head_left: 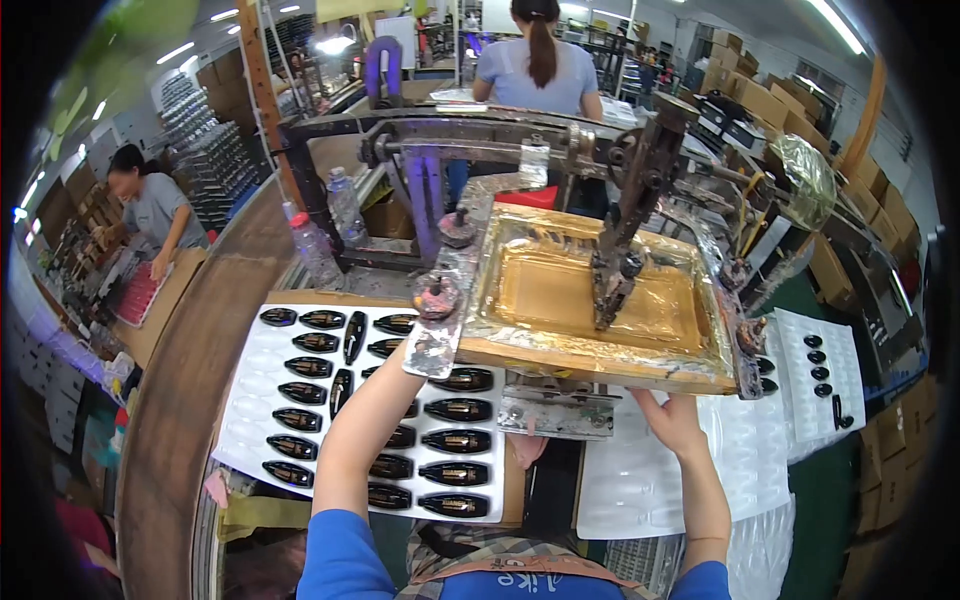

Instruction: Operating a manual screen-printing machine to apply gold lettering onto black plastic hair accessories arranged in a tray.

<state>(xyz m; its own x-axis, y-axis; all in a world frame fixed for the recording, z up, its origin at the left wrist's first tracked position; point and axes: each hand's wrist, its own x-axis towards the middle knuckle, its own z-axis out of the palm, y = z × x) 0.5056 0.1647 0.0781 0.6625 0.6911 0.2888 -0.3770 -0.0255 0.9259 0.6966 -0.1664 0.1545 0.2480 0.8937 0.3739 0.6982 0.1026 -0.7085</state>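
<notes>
- Left hand (520,447) reaches under the gold-stained wooden printing screen frame (600,362); only its heel shows, so I cannot tell its grip.
- Right hand (672,420), fingers spread, presses the frame's near edge.
- Likely risk: the left forearm brushing the glossy black oval parts (456,441) in the white moulded tray (245,395) at the surface's near edge, smudging prints.

Low gold printing frame (600,360) overhead, narrow gap above white tray (250,400).

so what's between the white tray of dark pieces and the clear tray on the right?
Head view: a dark gap between white tray and clear tray; left hand hangs above it.
</notes>
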